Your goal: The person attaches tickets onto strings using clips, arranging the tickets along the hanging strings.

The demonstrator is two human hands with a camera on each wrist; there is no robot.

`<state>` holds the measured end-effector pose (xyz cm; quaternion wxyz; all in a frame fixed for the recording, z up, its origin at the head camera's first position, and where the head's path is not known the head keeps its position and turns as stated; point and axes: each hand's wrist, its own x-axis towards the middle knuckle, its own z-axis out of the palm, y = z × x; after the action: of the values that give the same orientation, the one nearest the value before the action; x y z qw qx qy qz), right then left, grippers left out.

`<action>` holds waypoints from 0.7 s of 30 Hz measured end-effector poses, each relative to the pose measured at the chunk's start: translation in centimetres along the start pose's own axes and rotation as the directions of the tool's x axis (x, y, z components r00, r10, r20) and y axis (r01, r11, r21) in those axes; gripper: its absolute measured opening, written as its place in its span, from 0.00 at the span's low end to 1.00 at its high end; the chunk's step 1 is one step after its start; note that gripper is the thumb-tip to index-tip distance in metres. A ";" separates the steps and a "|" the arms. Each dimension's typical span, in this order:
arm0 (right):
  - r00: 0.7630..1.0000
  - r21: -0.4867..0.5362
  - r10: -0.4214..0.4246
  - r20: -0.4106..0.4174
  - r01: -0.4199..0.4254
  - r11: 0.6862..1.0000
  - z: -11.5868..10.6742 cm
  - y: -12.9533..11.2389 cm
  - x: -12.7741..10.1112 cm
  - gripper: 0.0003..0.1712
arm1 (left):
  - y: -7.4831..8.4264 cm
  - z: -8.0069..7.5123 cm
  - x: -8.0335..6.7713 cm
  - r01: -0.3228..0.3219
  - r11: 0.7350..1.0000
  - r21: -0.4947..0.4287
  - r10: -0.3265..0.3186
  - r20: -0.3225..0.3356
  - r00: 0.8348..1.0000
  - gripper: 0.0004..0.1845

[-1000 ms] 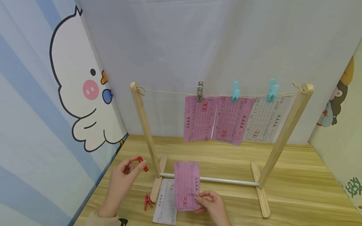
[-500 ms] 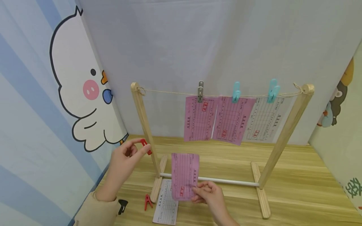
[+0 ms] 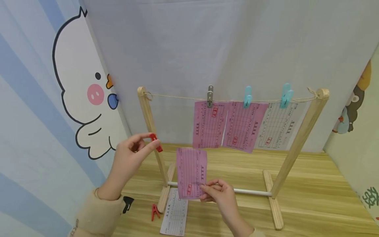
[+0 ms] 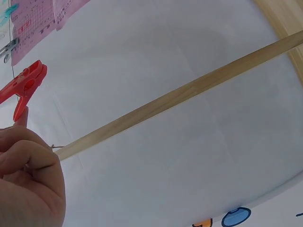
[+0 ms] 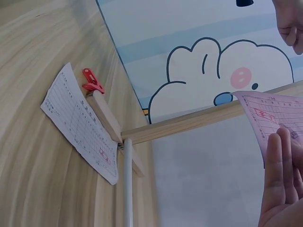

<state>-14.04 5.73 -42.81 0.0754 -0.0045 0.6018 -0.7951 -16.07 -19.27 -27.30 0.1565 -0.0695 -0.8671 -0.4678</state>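
Note:
Between thumb and fingers my left hand (image 3: 130, 159) pinches a red clothespin (image 3: 156, 142), close to the rack's left post. The left wrist view shows this clothespin (image 4: 26, 87) with its jaws free of paper. My right hand (image 3: 220, 196) pinches a pink printed slip (image 3: 191, 172) by its lower right edge. That slip stands upright in front of the rack, its top just under the hanging papers. On the string (image 3: 174, 96) hang two pink slips (image 3: 209, 128) and a white slip (image 3: 276, 126), held by a grey clothespin (image 3: 210, 96) and two light-blue clothespins (image 3: 247, 97).
The wooden rack has a left post (image 3: 151, 121), a right post (image 3: 300, 141) and a white crossbar (image 3: 251, 192). A white slip (image 3: 174, 214) and another red clothespin (image 3: 155, 211) lie on the table (image 3: 314, 184) by the left foot. A pale curtain (image 3: 165, 49) hangs behind.
Both hands have risen. The left brought its red clothespin up and right to the left post; the right lifted the pink slip off its place above the white slip, toward the string.

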 end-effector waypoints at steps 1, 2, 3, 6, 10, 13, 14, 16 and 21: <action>1.000 -0.001 -0.001 0.000 0.001 1.000 0.0 -0.2 0.1 0.08 | 0.3 -0.1 0.1 -0.005 1.000 -0.003 0.005 0.005 1.000 0.15; 1.000 0.001 -0.003 0.002 0.003 1.000 0.1 -0.5 0.2 0.09 | 0.5 -0.1 0.3 -0.011 1.000 -0.007 0.011 0.009 1.000 0.15; 1.000 0.001 -0.006 0.003 0.006 1.000 0.1 -0.7 0.3 0.10 | 0.8 -0.2 0.4 -0.018 1.000 -0.010 0.018 0.012 1.000 0.15; 1.000 -0.002 -0.019 0.005 0.019 1.000 0.3 -1.3 0.6 0.11 | 1.5 -0.3 1.0 -0.045 0.999 -0.021 0.045 0.019 0.999 0.15; 1.000 -0.009 -0.030 0.002 0.030 1.000 0.5 -2.0 1.1 0.09 | 2.4 -0.3 1.8 -0.106 0.994 -0.011 0.106 0.013 0.994 0.14; 0.999 -0.020 -0.037 -0.010 0.037 0.999 0.6 -2.5 1.4 0.07 | 3.1 -0.3 2.6 -0.158 0.987 0.003 0.158 0.006 0.987 0.12; 0.999 -0.020 -0.041 -0.014 0.041 0.999 0.7 -2.6 1.5 0.07 | 3.3 -0.3 2.9 -0.172 0.985 0.003 0.172 0.007 0.985 0.12; 0.999 -0.023 -0.051 -0.018 0.050 0.998 0.7 -2.9 1.8 0.07 | 3.7 -0.3 3.5 -0.195 0.981 0.004 0.195 0.014 0.981 0.12; 0.997 -0.013 -0.078 -0.005 0.078 0.997 1.1 -3.7 2.2 0.08 | 4.9 -0.2 4.8 -0.242 0.970 0.009 0.241 0.032 0.970 0.12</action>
<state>-16.58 5.40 -39.11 0.0427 -0.0262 0.6065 -0.7935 -19.18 -16.88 -21.68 0.1994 -0.1808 -0.8574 -0.4387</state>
